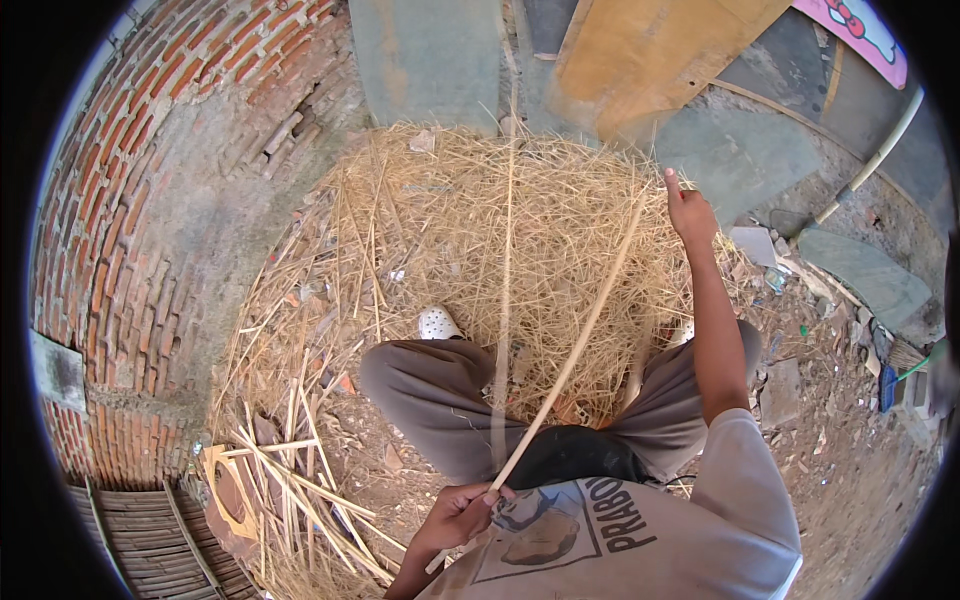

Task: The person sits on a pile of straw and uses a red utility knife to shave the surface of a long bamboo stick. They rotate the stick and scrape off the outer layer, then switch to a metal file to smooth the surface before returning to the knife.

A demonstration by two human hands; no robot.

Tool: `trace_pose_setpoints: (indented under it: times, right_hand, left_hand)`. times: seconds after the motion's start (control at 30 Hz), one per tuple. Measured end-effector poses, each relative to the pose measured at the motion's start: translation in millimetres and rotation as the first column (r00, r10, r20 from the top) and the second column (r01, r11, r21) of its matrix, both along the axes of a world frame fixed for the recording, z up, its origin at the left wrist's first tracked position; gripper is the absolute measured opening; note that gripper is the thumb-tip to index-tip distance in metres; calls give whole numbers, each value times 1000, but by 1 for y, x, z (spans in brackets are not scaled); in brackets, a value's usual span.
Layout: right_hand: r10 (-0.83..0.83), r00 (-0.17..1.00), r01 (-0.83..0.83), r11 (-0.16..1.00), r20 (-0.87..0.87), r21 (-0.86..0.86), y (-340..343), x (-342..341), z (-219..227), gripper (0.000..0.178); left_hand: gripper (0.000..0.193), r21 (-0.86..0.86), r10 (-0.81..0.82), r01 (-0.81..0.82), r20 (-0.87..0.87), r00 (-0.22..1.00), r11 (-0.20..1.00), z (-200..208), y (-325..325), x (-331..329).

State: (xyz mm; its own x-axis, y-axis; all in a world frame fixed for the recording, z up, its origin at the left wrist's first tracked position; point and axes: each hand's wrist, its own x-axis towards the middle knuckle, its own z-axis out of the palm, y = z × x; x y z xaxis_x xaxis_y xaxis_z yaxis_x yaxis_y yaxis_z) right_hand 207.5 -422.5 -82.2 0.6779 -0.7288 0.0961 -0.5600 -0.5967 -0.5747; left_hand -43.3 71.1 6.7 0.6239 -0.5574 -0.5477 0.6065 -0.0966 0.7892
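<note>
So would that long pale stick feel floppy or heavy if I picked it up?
The stick would probably feel fairly stiff, since it reaches out nearly straight from the left hand. It's likely light, being so thin for its length.

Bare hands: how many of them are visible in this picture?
2: the left hand grips a pale strip near the shirt; the right hand is stretched forward, near the straw's right edge.

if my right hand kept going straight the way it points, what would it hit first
Most likely your right hand would meet the grey-green panel past the far edge of the straw; depth is unclear here, so it might pass above it.
</note>
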Motion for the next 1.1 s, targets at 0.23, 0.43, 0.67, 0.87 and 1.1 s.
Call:
trace_pose_setpoints:
  times: [0.23,0.43,0.67,0.87,1.1]
  right_hand:
    - [729,683,-725,684,-44,84,138,-51,40,83]
    - [949,288,-886,314,126,-342,216,-106,21,58]
    - [803,578,-752,593,142,-289,181,-77,18,68]
    - [874,475,-835,484,103,-262,186,-91,34,64]
    - [833,541,-803,552,113,-225,179,-84,27,64]
  left_hand:
    - [27,126,321,-361,258,911,924,-21,-26,34]
    - [28,24,354,-385,347,869,922,-21,-74,71]
    - [25,105,299,-355,352,887,929,-8,-96,68]
    - [24,86,279,-328,357,892,941,-11,-94,59]
    - [25,68,257,-290,306,917,955,-2,-90,48]
